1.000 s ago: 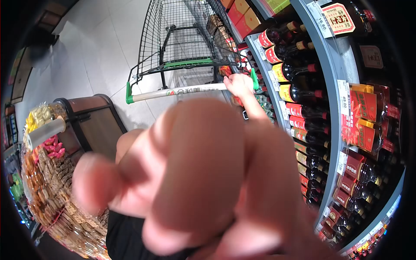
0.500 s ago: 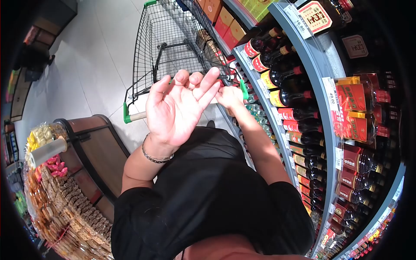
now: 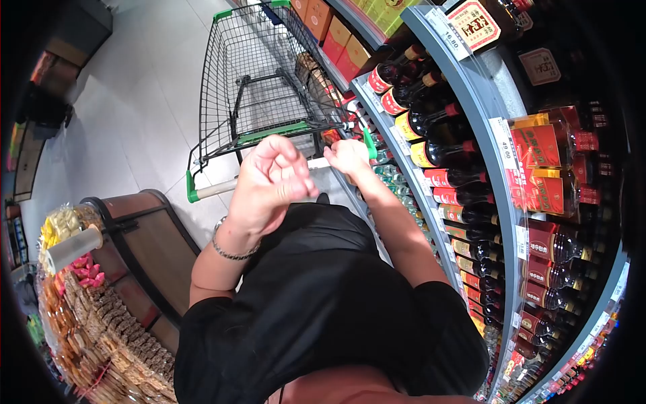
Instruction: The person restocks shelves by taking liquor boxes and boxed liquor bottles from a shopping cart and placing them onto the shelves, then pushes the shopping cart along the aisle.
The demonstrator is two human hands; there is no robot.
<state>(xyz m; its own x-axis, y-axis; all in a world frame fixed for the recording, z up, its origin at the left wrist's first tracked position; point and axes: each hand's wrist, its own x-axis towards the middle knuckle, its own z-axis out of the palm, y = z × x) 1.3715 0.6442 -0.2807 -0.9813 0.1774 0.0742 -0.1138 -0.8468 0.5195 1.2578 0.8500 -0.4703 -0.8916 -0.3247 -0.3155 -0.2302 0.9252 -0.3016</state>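
My left hand (image 3: pixel 268 180) is raised over the near side of a shopping cart, its fingers loosely curled, with a gap to the thumb and nothing held. A bracelet (image 3: pixel 234 250) circles that wrist. Farther right, my right hand (image 3: pixel 349 157) is closed around the cart handle (image 3: pixel 219 189), near its green right end. The wire cart (image 3: pixel 259 101) has green trim, and its basket shows no goods in the visible part.
Shelves (image 3: pixel 481 128) of dark bottles with red and yellow labels curve along the right. Boxes (image 3: pixel 336 40) stand at the upper right of the cart. At lower left are packaged snacks (image 3: pixel 124 323) beside a brown display stand (image 3: pixel 158 242). Pale floor tiles (image 3: pixel 145 87) extend ahead.
My left hand has turned and its spread fingers have curled, dropping slightly. My right hand stays on the handle. The cart and shelves have shifted slightly left in view.
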